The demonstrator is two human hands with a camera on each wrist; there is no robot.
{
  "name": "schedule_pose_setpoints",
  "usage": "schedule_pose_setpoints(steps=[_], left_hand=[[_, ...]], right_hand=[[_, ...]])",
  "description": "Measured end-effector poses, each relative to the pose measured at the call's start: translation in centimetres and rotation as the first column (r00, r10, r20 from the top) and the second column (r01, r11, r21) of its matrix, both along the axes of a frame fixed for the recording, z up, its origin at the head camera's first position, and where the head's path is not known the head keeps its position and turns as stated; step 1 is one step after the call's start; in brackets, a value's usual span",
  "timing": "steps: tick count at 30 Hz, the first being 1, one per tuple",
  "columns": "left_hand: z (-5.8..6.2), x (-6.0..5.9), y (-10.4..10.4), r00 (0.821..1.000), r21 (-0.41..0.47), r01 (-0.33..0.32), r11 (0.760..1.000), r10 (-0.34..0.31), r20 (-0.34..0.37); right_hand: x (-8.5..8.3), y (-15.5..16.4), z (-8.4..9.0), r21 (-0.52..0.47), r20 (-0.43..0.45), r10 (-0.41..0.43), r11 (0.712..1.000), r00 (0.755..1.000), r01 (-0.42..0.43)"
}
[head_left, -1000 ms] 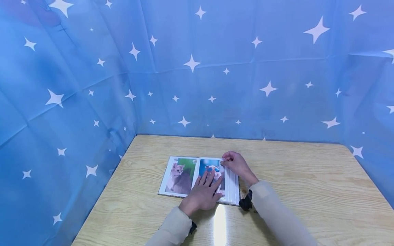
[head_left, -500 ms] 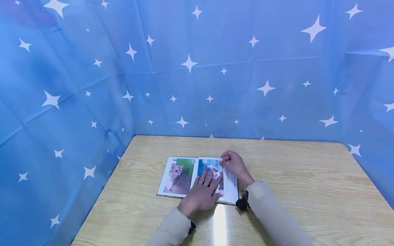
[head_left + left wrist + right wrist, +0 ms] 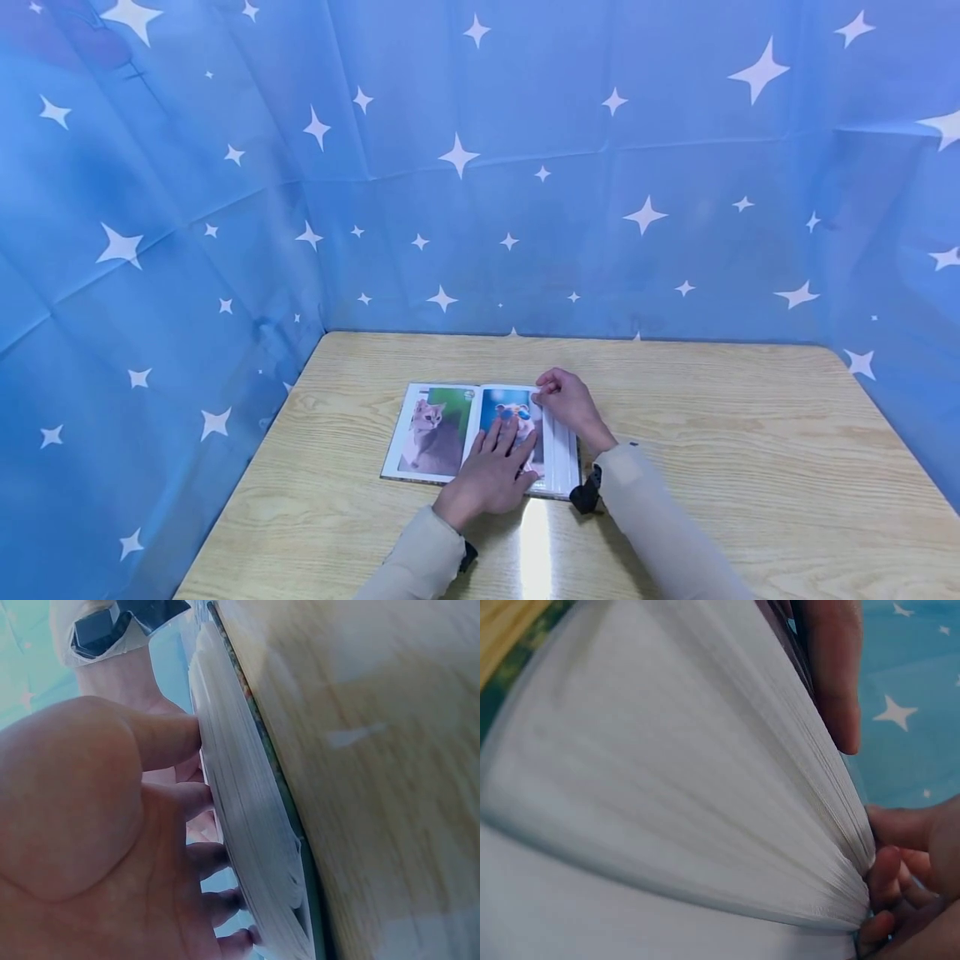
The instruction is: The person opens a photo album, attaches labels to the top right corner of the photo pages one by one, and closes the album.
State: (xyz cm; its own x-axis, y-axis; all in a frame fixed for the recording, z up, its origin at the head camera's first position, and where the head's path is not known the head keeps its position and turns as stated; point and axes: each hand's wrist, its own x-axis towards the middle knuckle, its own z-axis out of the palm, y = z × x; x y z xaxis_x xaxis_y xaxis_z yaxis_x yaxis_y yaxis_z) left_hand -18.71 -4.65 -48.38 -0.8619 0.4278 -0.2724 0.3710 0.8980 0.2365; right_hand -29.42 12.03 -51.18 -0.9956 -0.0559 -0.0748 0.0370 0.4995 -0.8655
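Observation:
An open photo album [image 3: 559, 467] lies on the wooden table, with a cat photo [image 3: 431, 446] on its left page. The right page bears a photo of an animal in blue glasses [image 3: 513, 407], partly covered by my left hand [image 3: 487, 482]. That hand rests flat there, fingers spread. At the album's upper right corner, my right hand [image 3: 572, 405] pinches the page edges. The right wrist view shows the thick stack of pages [image 3: 690, 765] fanned, thumb and fingers [image 3: 900, 825] at its corner. In the left wrist view, the left fingers reach over the page block [image 3: 240, 787].
The light wooden table [image 3: 750, 442] extends around the album on all sides. A blue curtain with white stars [image 3: 562, 200] stands behind it and along the left and right. A bright light reflection [image 3: 536, 550] shows on the tabletop in front of the album.
The whole head view has shifted slightly, so things appear a little further left. Both hands keep nearly the same pose, the left on the page and the right at the corner.

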Motion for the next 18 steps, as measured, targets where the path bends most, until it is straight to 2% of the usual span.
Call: schedule_pose_setpoints(steps=[6, 14, 18], left_hand=[[0.1, 0.02, -0.01, 1.0, -0.005, 0.002, 1.0, -0.002, -0.007], [0.13, 0.11, 0.09, 1.0, -0.005, -0.005, 1.0, 0.005, 0.003], [0.1, 0.13, 0.14, 1.0, 0.0, -0.006, 1.0, 0.006, -0.005]], right_hand=[[0.12, -0.06, 0.14, -0.012, 0.01, -0.015, 1.0, 1.0, 0.015], [0.22, -0.07, 0.08, 0.042, 0.004, -0.047, 0.998, 0.999, 0.047], [0.16, 0.02, 0.04, 0.037, 0.016, -0.072, 0.997, 0.997, 0.072]])
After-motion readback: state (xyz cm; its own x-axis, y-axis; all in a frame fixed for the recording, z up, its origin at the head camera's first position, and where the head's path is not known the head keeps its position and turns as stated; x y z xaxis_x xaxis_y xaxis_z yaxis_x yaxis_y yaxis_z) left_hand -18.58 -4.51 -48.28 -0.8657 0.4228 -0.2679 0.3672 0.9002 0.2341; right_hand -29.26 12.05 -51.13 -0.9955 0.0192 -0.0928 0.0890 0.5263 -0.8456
